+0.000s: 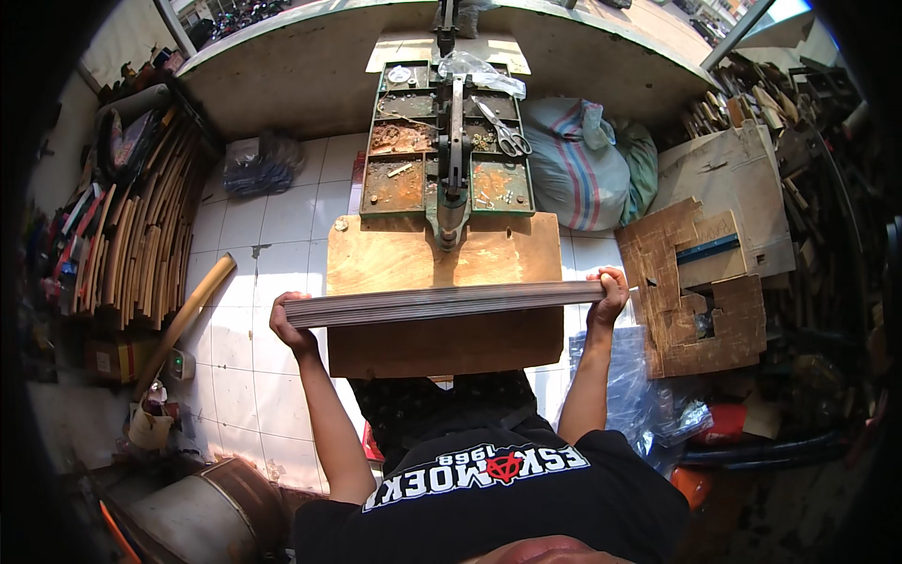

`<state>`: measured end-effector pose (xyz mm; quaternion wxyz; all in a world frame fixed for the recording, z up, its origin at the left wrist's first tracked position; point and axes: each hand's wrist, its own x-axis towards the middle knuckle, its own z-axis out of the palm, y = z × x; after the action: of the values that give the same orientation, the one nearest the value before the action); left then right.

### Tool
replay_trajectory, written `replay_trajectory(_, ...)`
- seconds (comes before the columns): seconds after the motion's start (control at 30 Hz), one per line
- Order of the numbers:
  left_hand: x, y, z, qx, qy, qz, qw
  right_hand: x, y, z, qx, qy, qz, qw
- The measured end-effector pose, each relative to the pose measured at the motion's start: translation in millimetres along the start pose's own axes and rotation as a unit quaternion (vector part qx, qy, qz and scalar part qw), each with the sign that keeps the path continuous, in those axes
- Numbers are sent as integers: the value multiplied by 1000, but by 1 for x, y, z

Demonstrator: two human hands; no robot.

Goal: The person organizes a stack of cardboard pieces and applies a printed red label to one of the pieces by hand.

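A wide, thick stack of thin sheets [442, 303], with layered grey-brown edges facing me, is held level between my hands. My left hand [292, 321] is closed round its left end. At the other end my right hand [611, 297] grips the stack, slightly farther from me. Below it lies a wooden board [395, 249], showing in front of and behind the stack. Beyond the stack, a dark metal machine arm [454, 150] reaches over the board. The sheets' kind cannot be made out.
Behind the board, a compartment tray [398, 170] holds small parts and scissors [505, 132]. Stuffed sacks [573, 169] lie to its right, near cut wooden panels [700, 310]. Stacked sheets [132, 249] stand at the left, with a curved tan strip [188, 315] by them.
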<state>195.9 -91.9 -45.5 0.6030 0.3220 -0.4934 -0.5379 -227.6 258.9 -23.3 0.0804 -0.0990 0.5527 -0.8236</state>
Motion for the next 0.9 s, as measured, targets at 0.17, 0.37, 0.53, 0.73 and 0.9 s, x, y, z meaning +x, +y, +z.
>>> replay_trajectory(0.17,0,0,0,-2,-3,2,1000,-1,2,2,8,5,-7,1000)
replay_trajectory(0.37,-1,1,3,2,-1,6,1000,-2,5,1,7,22,-24,999)
replay_trajectory(0.53,0,0,-2,5,-7,15,1000,-4,7,4,31,22,-23,999)
replay_trajectory(0.73,-1,1,2,-8,-6,5,1000,-2,9,-1,33,15,-21,999)
replay_trajectory(0.9,0,0,-1,4,-6,9,1000,-3,9,1,30,16,-20,999)
